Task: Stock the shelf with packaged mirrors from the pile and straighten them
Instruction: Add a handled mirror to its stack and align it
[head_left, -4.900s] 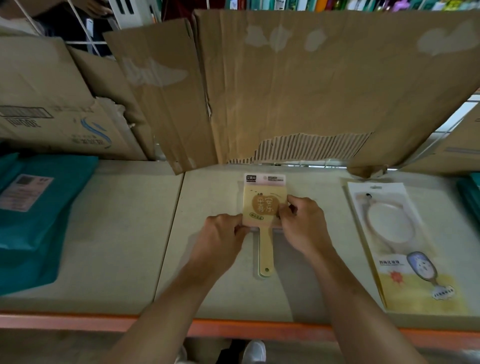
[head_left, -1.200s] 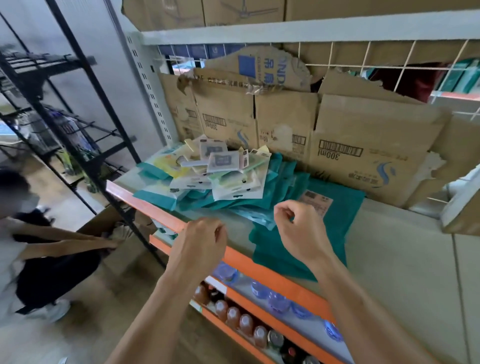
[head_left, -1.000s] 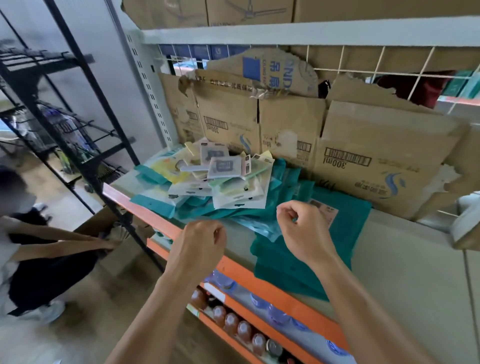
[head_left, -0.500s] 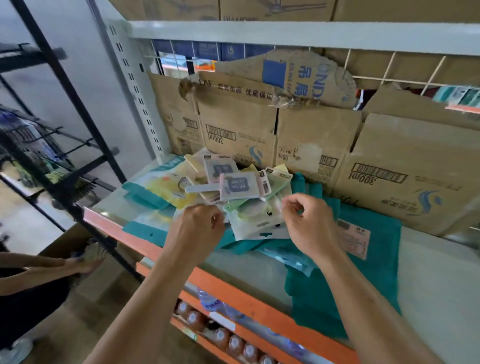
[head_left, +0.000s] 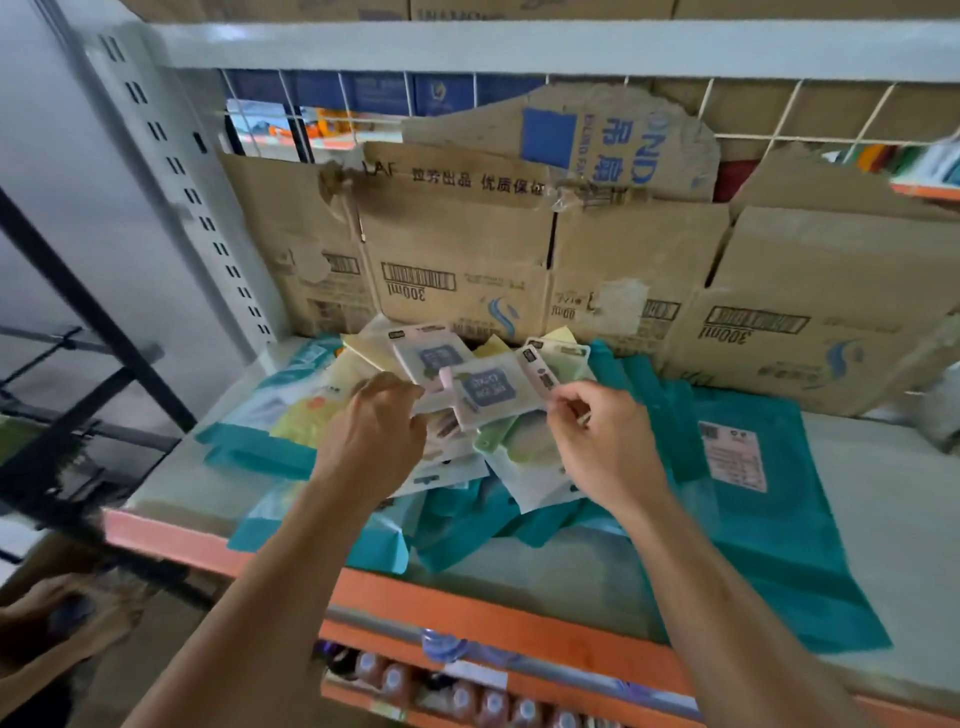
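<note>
Both hands have closed in on the pile (head_left: 524, 447) since half a second ago, when they hung short of it above the rail (head_left: 467, 608); now my right hand (head_left: 608, 447) pinches the right corner of the top pack (head_left: 488, 387) between thumb and forefinger, while my left hand (head_left: 371, 436) curls at its left end, and whether it grips or only steadies I cannot tell. The pack lies crosswise on top of the heap, at the left end of the shelf (head_left: 883, 493) and close to the cardboard (head_left: 457, 244) behind, so I judge it the easy one to lift, and a hand at each end should keep the rest of the pile from sliding off with it (they lie every which way). Teal bags (head_left: 769, 545) spread under the pile and off to its right, across the way to bare shelf. Below the rail stand bottles (head_left: 395, 680); another person's hands (head_left: 62, 613) show low on the left.
</note>
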